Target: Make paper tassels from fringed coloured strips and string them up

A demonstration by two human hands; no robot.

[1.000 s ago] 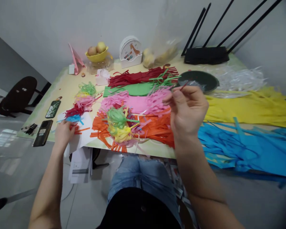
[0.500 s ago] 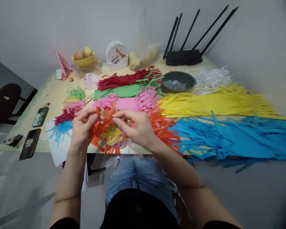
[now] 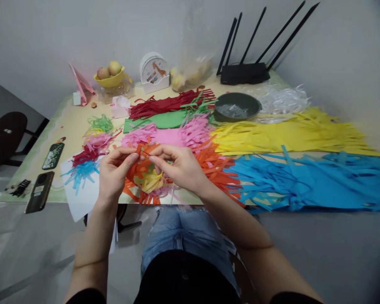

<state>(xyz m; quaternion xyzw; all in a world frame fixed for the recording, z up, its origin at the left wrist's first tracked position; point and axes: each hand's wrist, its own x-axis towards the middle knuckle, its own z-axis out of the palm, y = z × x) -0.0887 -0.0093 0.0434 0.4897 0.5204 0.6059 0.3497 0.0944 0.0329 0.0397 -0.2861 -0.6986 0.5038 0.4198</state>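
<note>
My left hand (image 3: 115, 171) and my right hand (image 3: 177, 165) meet above the table's near edge, both pinched on a short orange paper strip (image 3: 140, 150) held between their fingertips. Just under them lies a heap of orange fringed paper (image 3: 213, 166) topped with a loose tuft of yellow and green strips (image 3: 152, 181). Pink fringed paper (image 3: 174, 134) lies beyond the hands. Small bundles of blue strips (image 3: 80, 173), red strips (image 3: 80, 156) and green strips (image 3: 100, 123) lie to the left.
Yellow fringed sheets (image 3: 288, 135) and blue fringed sheets (image 3: 310, 179) fill the right side. A dark bowl (image 3: 237, 107), a router (image 3: 245, 74), a fruit bowl (image 3: 110, 78) and a small clock (image 3: 153, 71) stand at the back. Two phones (image 3: 39, 190) lie at the left edge.
My left hand left the strip bundles at the left and my right hand came down from near the bowl; both now meet over the orange heap, pinching an orange strip.
</note>
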